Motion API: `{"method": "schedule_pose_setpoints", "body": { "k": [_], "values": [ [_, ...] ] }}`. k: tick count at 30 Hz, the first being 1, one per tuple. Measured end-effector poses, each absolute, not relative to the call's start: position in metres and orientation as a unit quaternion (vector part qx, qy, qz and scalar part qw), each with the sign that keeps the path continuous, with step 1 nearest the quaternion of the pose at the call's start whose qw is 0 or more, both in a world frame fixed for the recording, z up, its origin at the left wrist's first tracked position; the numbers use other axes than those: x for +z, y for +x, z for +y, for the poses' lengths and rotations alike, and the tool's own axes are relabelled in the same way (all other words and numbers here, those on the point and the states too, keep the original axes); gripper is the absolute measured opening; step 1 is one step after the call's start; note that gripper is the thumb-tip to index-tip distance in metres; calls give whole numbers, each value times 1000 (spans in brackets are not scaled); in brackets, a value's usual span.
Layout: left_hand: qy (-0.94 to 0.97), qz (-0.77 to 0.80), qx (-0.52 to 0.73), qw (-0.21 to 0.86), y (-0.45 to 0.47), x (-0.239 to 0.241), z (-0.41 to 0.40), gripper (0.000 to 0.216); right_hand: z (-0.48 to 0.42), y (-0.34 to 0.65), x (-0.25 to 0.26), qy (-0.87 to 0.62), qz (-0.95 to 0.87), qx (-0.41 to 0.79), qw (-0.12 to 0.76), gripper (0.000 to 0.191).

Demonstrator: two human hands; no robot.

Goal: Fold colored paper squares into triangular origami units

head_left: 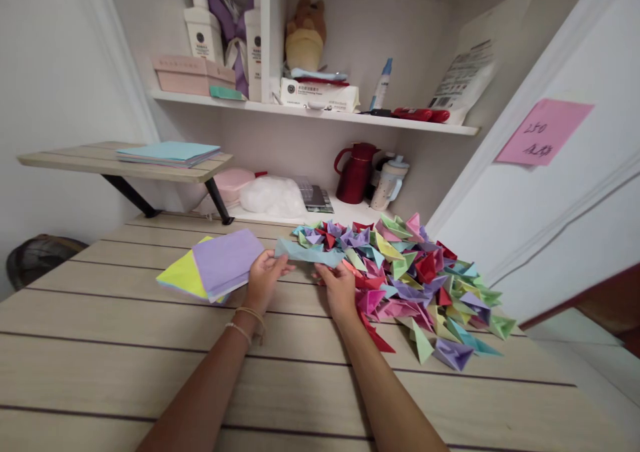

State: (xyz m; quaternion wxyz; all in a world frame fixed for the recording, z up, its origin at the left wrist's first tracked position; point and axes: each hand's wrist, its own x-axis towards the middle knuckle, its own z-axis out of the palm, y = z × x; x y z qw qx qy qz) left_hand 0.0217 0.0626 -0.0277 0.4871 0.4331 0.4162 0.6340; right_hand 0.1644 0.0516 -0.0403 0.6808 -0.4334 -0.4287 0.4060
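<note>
A long, folded strip of light blue paper is held just above the wooden table between both hands. My left hand pinches its left end, and my right hand grips its right end. Left of my left hand lies a stack of flat square paper sheets, purple on top with yellow beneath. Right of my right hand spreads a heap of folded paper boats in pink, red, green, purple and blue.
A small raised shelf at the back left carries more coloured sheets. Behind the table stand a red jug, a cup, a plastic bag and a pink box. A wall shelf above holds bottles and packets. A pink note sticks on the right wall.
</note>
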Motion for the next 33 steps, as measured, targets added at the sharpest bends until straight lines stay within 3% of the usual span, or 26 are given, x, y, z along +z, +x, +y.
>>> {"method": "schedule_pose_setpoints", "body": {
  "k": [6, 10, 14, 19, 22, 27, 33],
  "values": [
    [404, 419, 684, 439, 16, -28, 64, 29, 50, 165, -43, -465, -464, 390, 645, 28],
    [388, 401, 697, 450, 18, -27, 64, 38, 49, 164, -41, -449, -440, 406, 663, 28],
    [382, 403, 699, 450, 20, -28, 64, 42, 48, 162, -40, -417, -426, 413, 689, 47],
    [444, 407, 617, 507, 22, -22, 55, 27, 47, 163, -40, -436, -450, 408, 664, 36],
    [473, 401, 568, 541, 22, -19, 51, 30, 46, 163, -38, -440, -448, 410, 662, 35],
    [471, 403, 558, 552, 19, -22, 54, 35, 43, 162, -36, -459, -536, 411, 577, 38],
    [432, 419, 598, 529, 17, -29, 60, 22, 42, 162, -37, -466, -601, 390, 520, 40]
  ]
}}
